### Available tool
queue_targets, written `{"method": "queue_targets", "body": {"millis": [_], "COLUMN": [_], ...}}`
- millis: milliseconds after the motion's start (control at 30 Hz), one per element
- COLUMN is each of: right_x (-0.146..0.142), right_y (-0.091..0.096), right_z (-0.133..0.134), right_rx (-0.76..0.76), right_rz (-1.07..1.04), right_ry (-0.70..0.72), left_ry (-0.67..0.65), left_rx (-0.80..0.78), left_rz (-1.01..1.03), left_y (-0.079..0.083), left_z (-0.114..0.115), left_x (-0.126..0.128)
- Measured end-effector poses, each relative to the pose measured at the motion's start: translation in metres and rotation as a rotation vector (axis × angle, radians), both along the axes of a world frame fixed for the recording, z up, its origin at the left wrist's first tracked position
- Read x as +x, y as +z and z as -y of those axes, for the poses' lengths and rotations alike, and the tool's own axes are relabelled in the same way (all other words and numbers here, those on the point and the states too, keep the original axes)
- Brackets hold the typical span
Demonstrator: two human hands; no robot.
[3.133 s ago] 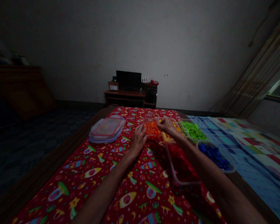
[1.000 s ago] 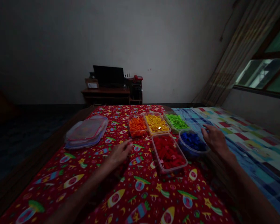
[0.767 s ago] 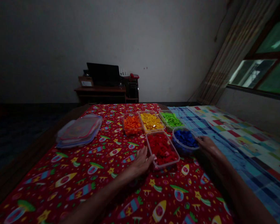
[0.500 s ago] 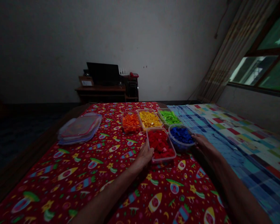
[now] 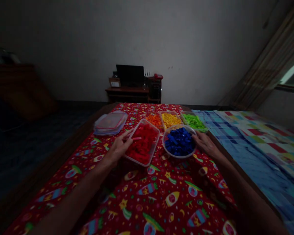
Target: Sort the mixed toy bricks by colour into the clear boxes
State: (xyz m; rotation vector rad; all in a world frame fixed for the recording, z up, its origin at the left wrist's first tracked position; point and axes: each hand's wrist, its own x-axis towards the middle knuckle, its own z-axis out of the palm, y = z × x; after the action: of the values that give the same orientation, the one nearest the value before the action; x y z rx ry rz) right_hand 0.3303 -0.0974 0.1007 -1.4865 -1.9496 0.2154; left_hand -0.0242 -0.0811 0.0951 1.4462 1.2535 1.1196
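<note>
My left hand (image 5: 120, 146) grips the left side of a clear rectangular container (image 5: 150, 156) full of red toy bricks (image 5: 142, 143); the thumb is over its rim and the container is tilted. A round clear tub (image 5: 182, 156) of blue bricks (image 5: 178, 140) is in my right hand (image 5: 205, 143), held by its right rim. Both seem lifted off the patterned red cloth (image 5: 147, 202). Just behind them are containers of orange bricks (image 5: 154, 119), yellow bricks (image 5: 171, 120) and green bricks (image 5: 193, 121). The orange one is partly hidden.
A stack of clear lids (image 5: 110, 124) lies at the left of the cloth. On the right, a bed (image 5: 225, 137) with blue checked bedding adjoins the table. A desk (image 5: 127, 90) with a black monitor (image 5: 130, 75) stands by the far wall.
The red and blue containers have come up and nearer, and have moved apart. The red one has swung left and tilted. The view has turned left.
</note>
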Motion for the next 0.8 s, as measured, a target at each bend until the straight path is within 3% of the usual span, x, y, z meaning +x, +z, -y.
{"method": "queue_targets", "body": {"millis": [133,267,367,500,800], "right_x": [-0.059,-0.115,-0.150,-0.184,-0.214], "right_y": [-0.002,0.008,0.022,0.031,0.031], "right_z": [-0.027,-0.042,-0.043,-0.039,-0.032], "right_rx": [0.051,0.068,0.003,-0.001,0.043], "right_rz": [0.104,0.277,0.425,0.508,0.569], "right_ry": [0.072,0.110,0.073,0.080,-0.114], "left_ry": [0.237,0.430,0.493,0.485,0.462], "left_rx": [0.118,0.288,0.342,0.391,0.550], "left_rz": [-0.381,-0.808,-1.054,-1.222,-1.280], "left_y": [0.016,0.020,0.014,0.003,-0.014], "left_z": [0.009,0.017,0.023,0.029,0.034], "left_x": [-0.050,-0.072,-0.072,-0.058,-0.033]}}
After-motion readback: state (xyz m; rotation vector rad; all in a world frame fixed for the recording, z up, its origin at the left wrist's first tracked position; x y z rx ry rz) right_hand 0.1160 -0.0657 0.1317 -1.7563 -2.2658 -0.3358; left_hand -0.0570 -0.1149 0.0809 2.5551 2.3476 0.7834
